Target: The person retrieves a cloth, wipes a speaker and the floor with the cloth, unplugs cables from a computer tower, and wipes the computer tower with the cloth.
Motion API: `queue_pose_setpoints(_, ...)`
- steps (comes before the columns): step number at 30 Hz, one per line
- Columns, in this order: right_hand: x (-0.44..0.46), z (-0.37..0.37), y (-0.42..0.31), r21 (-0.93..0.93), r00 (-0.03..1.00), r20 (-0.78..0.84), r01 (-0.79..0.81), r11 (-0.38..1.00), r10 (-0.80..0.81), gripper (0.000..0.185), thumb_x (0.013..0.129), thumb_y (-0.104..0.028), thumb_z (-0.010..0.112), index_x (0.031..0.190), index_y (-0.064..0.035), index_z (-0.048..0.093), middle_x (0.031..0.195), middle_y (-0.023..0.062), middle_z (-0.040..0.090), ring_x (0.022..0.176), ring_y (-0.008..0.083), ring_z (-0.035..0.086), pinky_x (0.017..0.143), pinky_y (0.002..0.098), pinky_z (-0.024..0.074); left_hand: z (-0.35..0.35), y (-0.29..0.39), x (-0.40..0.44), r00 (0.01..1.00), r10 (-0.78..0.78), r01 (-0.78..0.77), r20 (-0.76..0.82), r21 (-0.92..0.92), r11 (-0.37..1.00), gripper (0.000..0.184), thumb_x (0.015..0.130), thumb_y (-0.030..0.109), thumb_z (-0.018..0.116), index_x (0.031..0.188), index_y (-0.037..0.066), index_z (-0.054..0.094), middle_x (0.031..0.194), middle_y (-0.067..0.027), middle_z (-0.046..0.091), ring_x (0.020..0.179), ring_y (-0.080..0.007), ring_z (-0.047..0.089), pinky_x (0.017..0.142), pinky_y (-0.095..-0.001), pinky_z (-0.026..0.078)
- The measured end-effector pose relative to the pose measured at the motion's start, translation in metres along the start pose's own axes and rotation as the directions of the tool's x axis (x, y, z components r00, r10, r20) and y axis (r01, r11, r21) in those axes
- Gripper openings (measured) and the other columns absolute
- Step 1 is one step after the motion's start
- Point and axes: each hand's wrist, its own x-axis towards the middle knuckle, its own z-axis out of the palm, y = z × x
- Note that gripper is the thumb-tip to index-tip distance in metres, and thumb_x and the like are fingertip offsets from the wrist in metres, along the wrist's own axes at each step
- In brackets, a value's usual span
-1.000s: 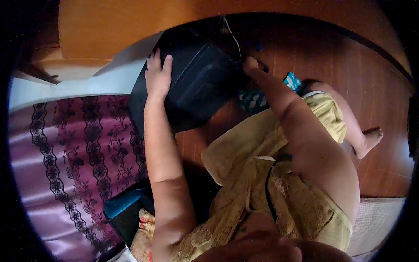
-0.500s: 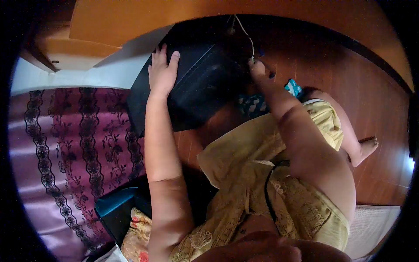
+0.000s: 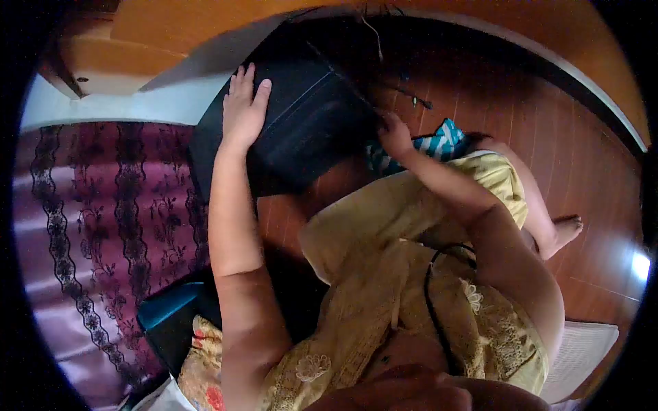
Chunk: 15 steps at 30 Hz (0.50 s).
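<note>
A large black box-shaped case (image 3: pixel 288 147) stands tilted on the floor in front of me; its kind is not clear. My left hand (image 3: pixel 245 116) lies flat on its upper face, fingers stretched out. At the case's right edge is my right hand (image 3: pixel 395 137), its fingers curled against that edge and partly lost in shadow. Beyond it, a thin white cable (image 3: pixel 373 34) hangs from under the wooden furniture. A dark cord with a small light-tipped end (image 3: pixel 416 102) lies on the floor behind my right hand.
A curved wooden furniture edge (image 3: pixel 480 34) overhangs the far side. Purple curtain with black lace (image 3: pixel 103 226) hangs at the left. A teal-and-white patterned cloth (image 3: pixel 439 140) lies by my knee on the wooden floor (image 3: pixel 507 103). Floral fabric (image 3: pixel 202 363) is at lower left.
My right hand has left the end of the white cable and come nearer, down to the case's right edge. The cable now hangs free. My left hand stays flat on the case.
</note>
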Motion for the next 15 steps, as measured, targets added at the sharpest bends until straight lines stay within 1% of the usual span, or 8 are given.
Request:
queue_pose_setpoints(2,-0.032,0.001,-0.012,0.071,0.995,-0.015,0.096,0.993,-0.095,0.046,0.084,-0.015,0.065,0.129,-0.0057,0.058,0.124,0.0212,0.061,0.116,0.0420,0.056,0.099,0.0445,0.0473,-0.005,-0.007,-0.014,0.998,0.065,-0.064,0.022,-0.044,0.997,0.062,0.100,0.047,0.044,0.152,0.014,0.034,0.160,-0.0140,0.026,0.150,-0.0307,0.019,0.120,-0.0473,0.014)
queue_pose_setpoints(3,-0.049,-0.001,-0.018,0.074,0.996,-0.003,0.086,0.994,-0.086,0.046,0.084,-0.015,0.065,0.129,-0.0057,0.058,0.124,0.0212,0.061,0.116,0.0420,0.056,0.099,0.0445,0.0473,-0.008,-0.012,-0.024,0.998,0.054,-0.052,0.033,-0.041,0.998,0.062,0.100,0.047,0.044,0.152,0.014,0.034,0.160,-0.0140,0.026,0.150,-0.0307,0.019,0.120,-0.0473,0.014)
queue_pose_setpoints(6,-0.090,-0.007,-0.034,0.045,0.993,0.090,0.076,0.996,-0.079,0.049,0.083,-0.017,0.065,0.130,-0.0067,0.057,0.126,0.0210,0.061,0.116,0.0420,0.057,0.099,0.0462,0.0473,-0.025,-0.015,-0.056,0.985,0.160,-0.147,0.069,-0.162,0.976,0.059,0.098,0.037,0.052,0.150,0.014,0.038,0.159,-0.0132,0.029,0.150,-0.0292,0.020,0.120,-0.0455,0.012)
queue_pose_setpoints(8,-0.118,-0.009,-0.041,0.026,0.977,0.195,0.076,0.997,-0.080,0.051,0.083,-0.021,0.064,0.132,-0.0103,0.058,0.123,0.0204,0.062,0.113,0.0422,0.059,0.099,0.0474,0.0478,-0.032,-0.021,-0.075,0.979,0.184,-0.162,0.091,-0.209,0.964,0.058,0.097,0.036,0.054,0.149,0.014,0.041,0.158,-0.0129,0.031,0.149,-0.0293,0.021,0.120,-0.0452,0.013)
queue_pose_setpoints(9,-0.131,-0.009,-0.045,0.041,0.976,0.205,0.063,0.997,-0.070,0.051,0.083,-0.021,0.064,0.132,-0.0103,0.058,0.123,0.0204,0.062,0.113,0.0422,0.059,0.099,0.0474,0.0478,-0.035,-0.025,-0.084,0.970,0.219,-0.186,0.101,-0.266,0.946,0.058,0.095,0.035,0.055,0.148,0.013,0.043,0.157,-0.0127,0.033,0.149,-0.0294,0.022,0.120,-0.0449,0.013)
queue_pose_setpoints(12,-0.156,-0.006,-0.052,0.016,0.964,0.264,-0.009,1.000,0.004,0.042,0.085,-0.019,0.062,0.127,-0.0116,0.062,0.125,0.0200,0.061,0.114,0.0369,0.060,0.100,0.0412,0.0466,-0.042,-0.035,-0.104,0.951,0.280,-0.237,0.128,-0.275,0.932,0.059,0.092,0.031,0.059,0.146,0.012,0.046,0.156,-0.0122,0.036,0.148,-0.0293,0.024,0.120,-0.0433,0.014)
queue_pose_setpoints(14,-0.140,-0.006,-0.038,-0.086,0.825,0.547,-0.112,0.990,0.141,0.037,0.085,-0.017,0.061,0.123,-0.0141,0.064,0.122,0.0199,0.063,0.110,0.0362,0.062,0.098,0.0425,0.0479,-0.043,-0.035,-0.114,0.946,0.294,-0.247,0.132,-0.289,0.925,0.060,0.091,0.029,0.061,0.146,0.012,0.047,0.156,-0.0123,0.036,0.148,-0.0293,0.025,0.120,-0.0426,0.015)
queue_pose_setpoints(15,-0.130,-0.012,-0.038,-0.146,0.854,0.501,-0.073,0.987,0.137,0.033,0.086,-0.016,0.060,0.118,-0.0128,0.066,0.119,0.0200,0.064,0.109,0.0360,0.062,0.097,0.0419,0.0486,-0.045,-0.035,-0.117,0.943,0.310,-0.261,0.117,-0.313,0.913,0.060,0.089,0.027,0.062,0.146,0.011,0.047,0.156,-0.0123,0.037,0.148,-0.0293,0.025,0.120,-0.0420,0.016)
